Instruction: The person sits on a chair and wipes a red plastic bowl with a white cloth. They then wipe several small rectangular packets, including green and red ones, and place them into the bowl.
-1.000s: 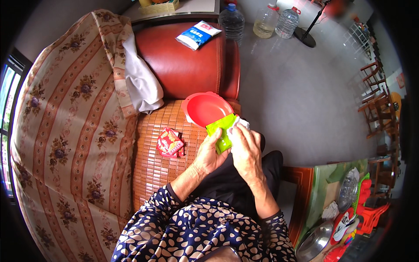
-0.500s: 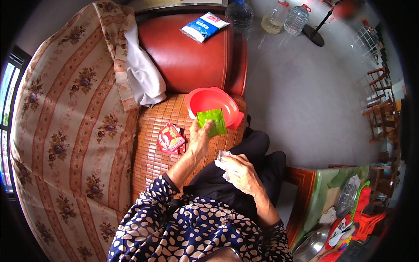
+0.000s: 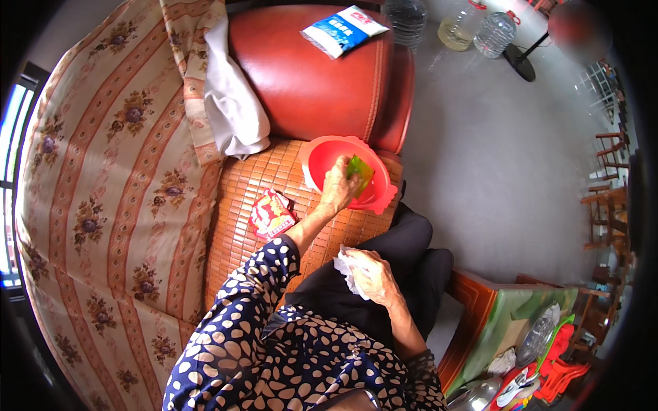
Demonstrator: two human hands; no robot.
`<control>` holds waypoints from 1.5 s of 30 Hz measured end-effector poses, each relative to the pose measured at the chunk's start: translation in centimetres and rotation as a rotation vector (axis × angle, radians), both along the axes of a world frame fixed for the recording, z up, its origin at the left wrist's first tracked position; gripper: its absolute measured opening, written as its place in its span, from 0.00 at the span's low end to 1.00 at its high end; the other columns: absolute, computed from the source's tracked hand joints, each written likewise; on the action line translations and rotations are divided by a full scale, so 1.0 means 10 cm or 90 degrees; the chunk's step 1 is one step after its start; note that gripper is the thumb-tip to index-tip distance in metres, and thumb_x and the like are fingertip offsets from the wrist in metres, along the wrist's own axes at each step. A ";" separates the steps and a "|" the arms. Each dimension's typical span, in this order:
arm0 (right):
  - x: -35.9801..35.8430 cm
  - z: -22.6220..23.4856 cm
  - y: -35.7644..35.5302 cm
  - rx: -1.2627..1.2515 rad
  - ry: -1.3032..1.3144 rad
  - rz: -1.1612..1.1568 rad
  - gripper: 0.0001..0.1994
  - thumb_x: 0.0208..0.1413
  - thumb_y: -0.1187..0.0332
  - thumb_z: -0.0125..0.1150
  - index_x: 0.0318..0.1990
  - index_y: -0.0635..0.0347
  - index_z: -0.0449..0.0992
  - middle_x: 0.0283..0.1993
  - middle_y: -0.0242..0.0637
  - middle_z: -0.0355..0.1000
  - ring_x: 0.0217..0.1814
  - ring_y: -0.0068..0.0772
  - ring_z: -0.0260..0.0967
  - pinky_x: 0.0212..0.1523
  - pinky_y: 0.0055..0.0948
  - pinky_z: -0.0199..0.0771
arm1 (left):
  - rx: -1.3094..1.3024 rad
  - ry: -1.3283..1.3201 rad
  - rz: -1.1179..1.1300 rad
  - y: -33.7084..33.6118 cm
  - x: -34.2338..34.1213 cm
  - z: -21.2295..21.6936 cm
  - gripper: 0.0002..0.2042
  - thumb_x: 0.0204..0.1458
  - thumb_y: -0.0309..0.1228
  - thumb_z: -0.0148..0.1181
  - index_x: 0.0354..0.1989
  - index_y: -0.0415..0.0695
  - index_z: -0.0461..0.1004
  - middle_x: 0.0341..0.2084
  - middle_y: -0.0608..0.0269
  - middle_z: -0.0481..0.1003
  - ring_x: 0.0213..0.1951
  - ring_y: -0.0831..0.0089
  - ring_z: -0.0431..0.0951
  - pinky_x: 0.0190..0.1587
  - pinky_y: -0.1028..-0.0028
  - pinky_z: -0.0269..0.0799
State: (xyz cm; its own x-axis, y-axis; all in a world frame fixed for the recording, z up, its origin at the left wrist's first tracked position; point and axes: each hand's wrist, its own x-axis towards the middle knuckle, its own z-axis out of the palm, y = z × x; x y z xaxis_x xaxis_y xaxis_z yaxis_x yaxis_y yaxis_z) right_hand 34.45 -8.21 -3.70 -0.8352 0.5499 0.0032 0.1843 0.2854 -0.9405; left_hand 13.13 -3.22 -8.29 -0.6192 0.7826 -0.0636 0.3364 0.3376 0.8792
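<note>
A: Where is the left hand [image 3: 339, 185]?

B: Reached out over the red plastic bowl [image 3: 322, 159], which sits on the woven bamboo mat [image 3: 240, 205] of the sofa seat. Its grip is closed on a green wrapper [image 3: 359, 172], pinched at the wrapper's lower left edge, so the wrapper sticks out from the fingers toward two o'clock and lies inside the bowl's rim.

A: And the right hand [image 3: 373, 277]?

B: Down over the lap, on the dark trousers [image 3: 404, 253]. Its grip is curled shut around a crumpled white tissue [image 3: 345, 266] (the tissue bulges out of the fist at about ten o'clock). The two hands are well apart, the left one at twelve o'clock from the right.

A: Anything else near the bowl?

B: A red snack packet [image 3: 272, 214] lies flat on the mat at about eight o'clock from the bowl, near the left forearm but not touching it. Behind the bowl, at twelve o'clock, rises the red leather armrest [image 3: 308, 82] with a blue and white pouch [image 3: 343, 30] lying on top. A white cloth [image 3: 229, 103] hangs at ten o'clock, against the floral cover [image 3: 103, 171].

A: And farther off?

B: Clear plastic bottles [image 3: 473, 27] stand on the grey floor [image 3: 507, 157], at one o'clock.
</note>
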 end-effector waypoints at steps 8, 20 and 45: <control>-0.06 0.09 0.05 -0.109 -0.068 -0.026 0.15 0.55 0.77 0.56 0.50 0.67 0.74 0.44 0.47 0.75 0.44 0.41 0.75 0.46 0.32 0.76 | 0.040 0.316 -0.015 -0.13 -0.05 0.09 0.34 0.40 0.25 0.66 0.60 0.40 0.62 0.54 0.45 0.64 0.56 0.47 0.62 0.61 0.57 0.60; -0.18 0.18 0.07 0.005 -0.034 0.044 0.13 0.55 0.76 0.57 0.49 0.67 0.73 0.43 0.38 0.77 0.41 0.28 0.75 0.42 0.24 0.75 | -0.225 0.277 0.077 -1.80 -0.87 0.00 0.44 0.32 0.53 0.75 0.55 0.39 0.65 0.46 0.45 0.65 0.52 0.51 0.63 0.56 0.56 0.61; -0.25 0.93 -0.14 -0.121 0.209 -0.200 0.16 0.55 0.76 0.57 0.51 0.70 0.71 0.48 0.44 0.75 0.46 0.33 0.74 0.49 0.30 0.74 | 0.237 -0.743 0.077 -1.61 -0.07 0.70 0.11 0.56 0.30 0.61 0.47 0.43 0.73 0.35 0.66 0.78 0.35 0.76 0.81 0.36 0.73 0.80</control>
State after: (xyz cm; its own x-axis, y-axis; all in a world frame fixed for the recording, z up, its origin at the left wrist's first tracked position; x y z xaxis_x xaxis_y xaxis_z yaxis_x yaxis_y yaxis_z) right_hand 32.00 -9.58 5.57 -0.6007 0.7914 0.1139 -0.0806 0.0817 -0.9934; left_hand 12.45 -19.31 -1.27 -0.4103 0.8129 -0.4133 -0.7317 -0.0230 0.6813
